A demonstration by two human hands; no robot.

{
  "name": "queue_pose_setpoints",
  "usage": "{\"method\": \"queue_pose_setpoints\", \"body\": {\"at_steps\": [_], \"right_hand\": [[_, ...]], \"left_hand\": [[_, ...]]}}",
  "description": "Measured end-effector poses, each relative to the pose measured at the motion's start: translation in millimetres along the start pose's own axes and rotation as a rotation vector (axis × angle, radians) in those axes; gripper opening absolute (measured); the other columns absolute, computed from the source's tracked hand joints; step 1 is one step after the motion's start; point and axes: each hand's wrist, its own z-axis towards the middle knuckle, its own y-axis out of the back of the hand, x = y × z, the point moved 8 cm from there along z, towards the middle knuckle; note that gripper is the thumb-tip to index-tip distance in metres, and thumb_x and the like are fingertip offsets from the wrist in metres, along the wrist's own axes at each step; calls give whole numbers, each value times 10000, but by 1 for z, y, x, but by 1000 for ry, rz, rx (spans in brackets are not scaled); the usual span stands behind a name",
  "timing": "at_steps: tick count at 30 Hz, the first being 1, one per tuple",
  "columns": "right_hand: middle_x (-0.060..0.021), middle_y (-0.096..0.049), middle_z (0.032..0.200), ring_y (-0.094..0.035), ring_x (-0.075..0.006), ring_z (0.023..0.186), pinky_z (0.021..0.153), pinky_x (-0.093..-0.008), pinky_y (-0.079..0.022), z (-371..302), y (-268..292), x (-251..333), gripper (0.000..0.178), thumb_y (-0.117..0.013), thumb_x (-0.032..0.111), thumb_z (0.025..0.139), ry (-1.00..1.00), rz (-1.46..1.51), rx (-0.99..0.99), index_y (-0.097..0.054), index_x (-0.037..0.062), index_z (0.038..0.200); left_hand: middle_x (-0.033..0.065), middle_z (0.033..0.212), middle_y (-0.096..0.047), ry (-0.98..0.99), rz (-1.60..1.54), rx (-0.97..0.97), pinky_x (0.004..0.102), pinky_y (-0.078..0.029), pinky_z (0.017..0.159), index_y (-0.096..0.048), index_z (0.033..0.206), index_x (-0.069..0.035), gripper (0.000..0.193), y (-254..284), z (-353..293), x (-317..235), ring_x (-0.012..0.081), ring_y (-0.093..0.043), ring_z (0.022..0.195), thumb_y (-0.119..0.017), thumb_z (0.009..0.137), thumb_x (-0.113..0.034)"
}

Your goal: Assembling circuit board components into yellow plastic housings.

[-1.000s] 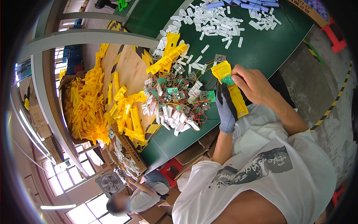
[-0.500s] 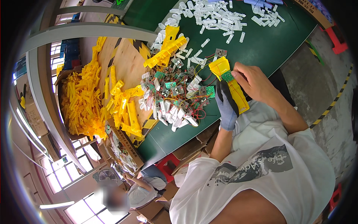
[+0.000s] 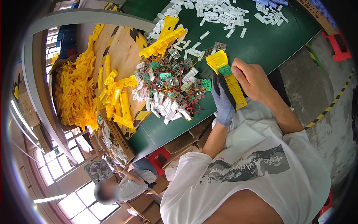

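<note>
In my gloved left hand (image 3: 223, 100) rests a long yellow plastic housing (image 3: 234, 89), gripped along its side near the table's edge. A small green circuit board (image 3: 225, 70) sits in the housing toward its far end, with thin red wire running along the inside. My bare right hand (image 3: 253, 79) is closed, thumb and bent forefinger at the board's right edge; whether they pinch the board or a wire is hidden. Just left of the hands lies a heap of wired circuit boards and white plastic parts (image 3: 171, 91). Another green board (image 3: 206, 85) lies at that heap's right edge.
Yellow housings (image 3: 160, 46) lie beyond the heap, and more fill a large box (image 3: 56, 74) at the left. White plastic pieces (image 3: 220, 15) are scattered over the far green table (image 3: 261, 41). A grey metal frame (image 3: 89, 21) crosses the left. Another person (image 3: 134, 183) sits at lower left.
The whole view has shifted slightly, moving the table contents left in the picture. Both hands keep their hold at the yellow housing, with the right fingers still at the board.
</note>
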Motion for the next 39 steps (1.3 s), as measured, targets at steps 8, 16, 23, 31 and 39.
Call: {"method": "queue_pose_setpoints", "body": {"at_steps": [8,16,23,31,39], "right_hand": [[-136,-567,651,-565,-359,600,533,-453,-413,-6,-4,9,149,-486,203,961,-61,-131,-6,-488,68,899],[-128,-547,653,-554,-361,599,529,-436,-413,-11,-2,10,177,-498,209,961,-87,-93,-74,-489,71,850],[-134,-535,689,-542,-357,617,547,-421,-413,-12,-4,9,206,-491,217,969,-64,-16,-23,-479,57,840],[-146,-523,678,-539,-354,631,569,-412,-417,-12,-4,1,240,-487,226,969,-153,27,-24,-476,35,824],[-147,-533,685,-522,-353,612,554,-403,-403,-6,-1,-3,231,-488,212,966,-116,61,-47,-503,27,828]], "left_hand": [[54,919,-581,116,-211,79,285,-503,676,-514,1128,-44,267,2,2,8,121,-594,797,-386,1027,-255],[52,914,-579,-31,-10,5,285,-498,669,-497,1162,-45,272,6,-1,4,121,-590,790,-375,1030,-250],[34,866,-570,16,87,146,271,-490,618,-484,1123,-55,254,0,-2,-4,98,-578,711,-373,1028,-262],[58,934,-580,114,-202,93,281,-505,683,-482,1127,-48,264,-5,1,5,121,-596,822,-395,1020,-274],[54,923,-579,2,-33,197,277,-520,682,-469,1179,-72,294,-9,4,-7,134,-614,794,-357,1028,-299]]}}
